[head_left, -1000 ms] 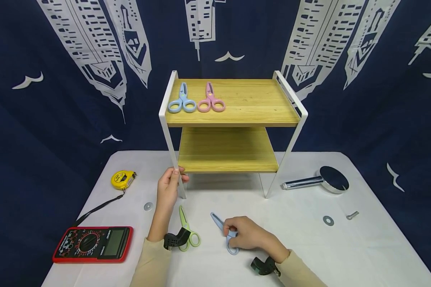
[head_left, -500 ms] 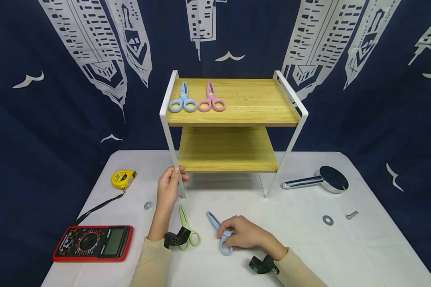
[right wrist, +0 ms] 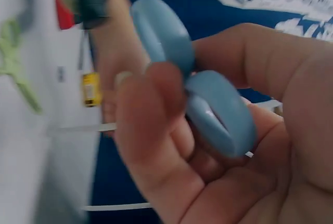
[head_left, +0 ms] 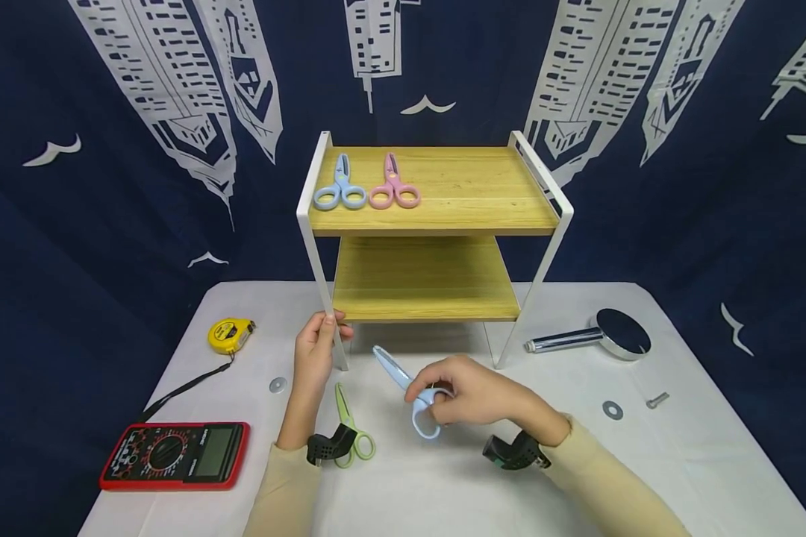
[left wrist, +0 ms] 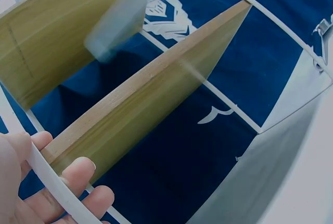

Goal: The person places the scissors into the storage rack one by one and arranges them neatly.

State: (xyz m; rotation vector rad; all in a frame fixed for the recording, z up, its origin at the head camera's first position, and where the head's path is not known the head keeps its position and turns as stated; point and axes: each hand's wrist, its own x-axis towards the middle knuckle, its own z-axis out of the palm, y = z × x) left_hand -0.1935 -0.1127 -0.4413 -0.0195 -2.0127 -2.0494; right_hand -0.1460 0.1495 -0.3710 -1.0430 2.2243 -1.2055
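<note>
My right hand point(head_left: 473, 391) pinches a pair of light blue scissors point(head_left: 391, 367) by the handles, above the white table, with the blades pointing away and to the left. Up close in the right wrist view, both blue handle loops point(right wrist: 221, 115) show between thumb and fingers. My left hand point(head_left: 316, 347) grips the white front left leg point(left wrist: 57, 185) of a two-tier wooden shelf point(head_left: 436, 280), just under the lower board. Green scissors point(head_left: 344, 406) lie on the table beside the left wrist. On the top board rest another blue pair of scissors point(head_left: 341, 183) and a pink pair point(head_left: 392, 183).
To the left are a yellow tape measure point(head_left: 230, 335), a washer point(head_left: 278, 385) and a red multimeter point(head_left: 175, 456). A chrome shower head point(head_left: 621, 334), a second washer point(head_left: 613, 410) and a bolt point(head_left: 657, 400) lie on the right. A dark blue curtain point(head_left: 430, 67) hangs behind.
My right hand has lifted the blue scissors off the table and carried them forward, toward the shelf. The left hand keeps its grip on the leg.
</note>
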